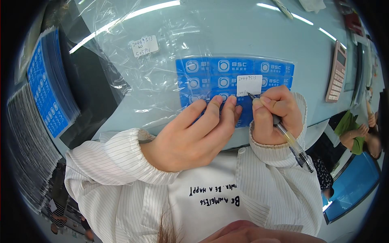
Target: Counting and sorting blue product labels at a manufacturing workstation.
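My right hand [277, 115] grips a clear-barrelled pen [295, 146], its tip touching the lower edge of a small white label [249, 83]. Handwriting marks the label, which lies on a blue sheet with a repeated white printed pattern [275, 69]. The fingertips of my left hand [194, 139] press on the sheet's lower part, just left of the label; its fingers are slightly apart and hold nothing. A clear plastic bag [158, 91] covers the sheet's left part. Both hands hide some of the sheet's lower edge.
On the bag's upper left is another handwritten white label [144, 46]. Stacked blue printed sheets [48, 89] and a thick grey stack [30, 141] stand at far left, beside a black surface [91, 93]. A pink calculator [336, 75] lies at right. Other people are at the right edge.
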The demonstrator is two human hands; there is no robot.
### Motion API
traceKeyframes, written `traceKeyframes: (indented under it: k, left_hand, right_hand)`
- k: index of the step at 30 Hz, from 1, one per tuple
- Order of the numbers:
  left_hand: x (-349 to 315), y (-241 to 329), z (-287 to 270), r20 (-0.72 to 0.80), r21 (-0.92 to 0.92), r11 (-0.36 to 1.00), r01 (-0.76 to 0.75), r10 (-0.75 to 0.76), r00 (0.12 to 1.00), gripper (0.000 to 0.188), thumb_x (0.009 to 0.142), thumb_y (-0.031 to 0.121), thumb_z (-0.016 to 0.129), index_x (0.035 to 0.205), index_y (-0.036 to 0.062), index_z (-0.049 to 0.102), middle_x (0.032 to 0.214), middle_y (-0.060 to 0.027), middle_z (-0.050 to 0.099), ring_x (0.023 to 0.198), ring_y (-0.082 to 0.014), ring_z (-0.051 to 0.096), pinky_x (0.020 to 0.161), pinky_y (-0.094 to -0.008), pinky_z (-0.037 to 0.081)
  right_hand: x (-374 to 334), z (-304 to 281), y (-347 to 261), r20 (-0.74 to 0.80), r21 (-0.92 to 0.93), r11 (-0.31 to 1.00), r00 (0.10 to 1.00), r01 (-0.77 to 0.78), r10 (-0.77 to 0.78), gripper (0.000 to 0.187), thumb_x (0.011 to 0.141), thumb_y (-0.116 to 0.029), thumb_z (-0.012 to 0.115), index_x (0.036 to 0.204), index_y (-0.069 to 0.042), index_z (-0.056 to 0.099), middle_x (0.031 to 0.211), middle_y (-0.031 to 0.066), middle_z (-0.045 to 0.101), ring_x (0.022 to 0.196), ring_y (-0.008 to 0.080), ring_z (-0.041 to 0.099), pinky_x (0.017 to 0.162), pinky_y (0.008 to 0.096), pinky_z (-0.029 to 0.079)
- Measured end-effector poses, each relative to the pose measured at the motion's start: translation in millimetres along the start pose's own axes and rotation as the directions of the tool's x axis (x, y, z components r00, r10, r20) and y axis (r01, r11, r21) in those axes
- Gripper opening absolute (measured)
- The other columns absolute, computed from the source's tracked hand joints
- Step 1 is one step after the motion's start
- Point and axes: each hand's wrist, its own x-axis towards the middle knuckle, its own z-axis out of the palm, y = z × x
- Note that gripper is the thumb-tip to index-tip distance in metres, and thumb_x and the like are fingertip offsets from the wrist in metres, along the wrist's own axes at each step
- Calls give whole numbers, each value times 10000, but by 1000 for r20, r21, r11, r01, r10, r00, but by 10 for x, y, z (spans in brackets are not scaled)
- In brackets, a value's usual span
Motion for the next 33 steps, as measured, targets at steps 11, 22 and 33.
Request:
traceKeyframes:
  k: [11, 22, 33]
  left_hand:
    - [5, 22, 10, -4, 3, 1000, -5, 5, 1000, 256, 808, 188, 615, 998, 30, 681, 1064, -87, 620, 910, -224, 580, 708, -315, 480]
    - [-25, -34, -42, -43, 60, 998, 5, -3, 999, 261, 779, 151, 619, 977, -16, 651, 1026, -104, 598, 907, -224, 573, 733, -318, 477]
    - [-157, 55, 96, -289, 67, 992, -103, 118, 950, 245, 732, 209, 581, 835, -11, 608, 995, -161, 593, 938, -276, 563, 784, -368, 459]
  right_hand:
    - [-26, 0, -3, -49, -30, 1000, 999, -8, 6, 169, 698, 127, 525, 747, -22, 463, 686, 90, 525, 557, 110, 446, 515, 220, 372]
    - [39, 113, -15, -271, 225, 974, 960, -15, 78, 119, 712, 67, 515, 718, -31, 449, 663, 93, 523, 576, 118, 440, 532, 240, 370]
    - [-94, -99, 358, -445, 243, 899, 865, 365, -231, 102, 782, 30, 604, 815, -2, 513, 742, 97, 515, 689, 198, 479, 626, 297, 387]
